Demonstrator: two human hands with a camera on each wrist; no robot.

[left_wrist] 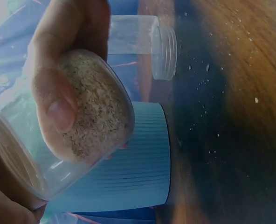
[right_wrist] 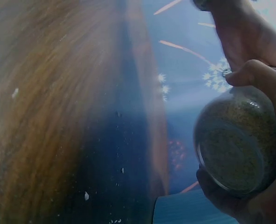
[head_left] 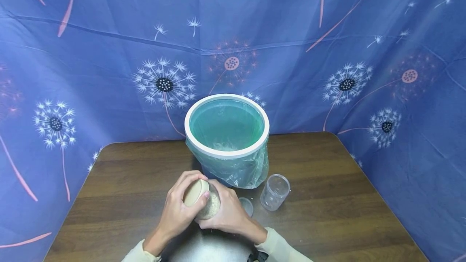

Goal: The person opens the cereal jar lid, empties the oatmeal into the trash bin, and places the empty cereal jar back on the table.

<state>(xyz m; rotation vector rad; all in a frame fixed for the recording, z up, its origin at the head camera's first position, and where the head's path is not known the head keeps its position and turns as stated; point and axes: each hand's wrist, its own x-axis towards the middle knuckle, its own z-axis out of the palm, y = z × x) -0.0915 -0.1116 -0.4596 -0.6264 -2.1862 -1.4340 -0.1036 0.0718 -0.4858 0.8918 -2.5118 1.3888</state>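
Both hands hold a clear plastic jar (head_left: 212,207) partly filled with pale, flaky bits, tilted over the table's near side. My left hand (head_left: 177,207) grips its beige lid (head_left: 193,193), with the thumb across the lid's edge. Around the jar's body curls my right hand (head_left: 230,211). In the left wrist view the flakes (left_wrist: 98,107) lie gathered toward the jar's base, and the lid (left_wrist: 12,158) sits at the mouth. The jar's round bottom (right_wrist: 233,154) faces the camera in the right wrist view.
A bin (head_left: 227,154) with a white rim and a green bag liner stands just beyond the hands. Right of it is an open clear jar (head_left: 275,193); a small clear disc (head_left: 246,206) lies beside that. White crumbs (left_wrist: 208,67) dot the wooden table (head_left: 327,209). Blue dandelion-print cloth hangs behind.
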